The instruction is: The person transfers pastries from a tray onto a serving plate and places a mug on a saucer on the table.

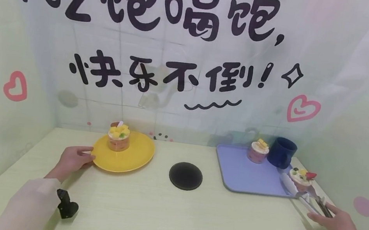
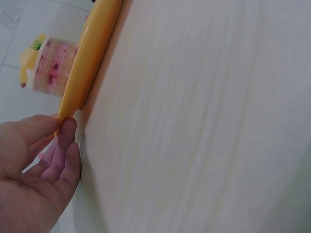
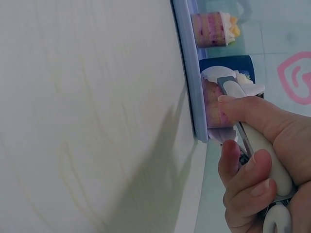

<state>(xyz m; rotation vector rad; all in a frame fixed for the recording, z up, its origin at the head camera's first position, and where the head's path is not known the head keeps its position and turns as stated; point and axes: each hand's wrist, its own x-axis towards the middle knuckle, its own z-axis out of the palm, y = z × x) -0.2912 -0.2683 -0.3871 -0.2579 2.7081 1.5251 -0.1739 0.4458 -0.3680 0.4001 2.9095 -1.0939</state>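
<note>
On the left of the head view, my left hand (image 1: pixel 73 159) pinches the near rim of a yellow plate (image 1: pixel 140 151), thumb above and fingers below in the left wrist view. A mango-topped cake cup (image 1: pixel 118 140) stands upright on that plate. At the right, my right hand (image 1: pixel 341 227) grips a pair of tongs (image 1: pixel 310 205) with pale handles. The tongs' arms reach either side of a fruit-topped cake cup (image 1: pixel 299 182) at the right end of a blue-purple tray (image 1: pixel 249 181). In the right wrist view the tong heads (image 3: pixel 218 74) partly hide this cup.
Another cake cup (image 1: pixel 258 153) and a dark blue mug (image 1: pixel 280 152) stand at the tray's back. A black round disc (image 1: pixel 185 176) lies on the table (image 1: pixel 170 215) between plate and tray. Printed sheets (image 1: pixel 169 120) hang behind and along both sides.
</note>
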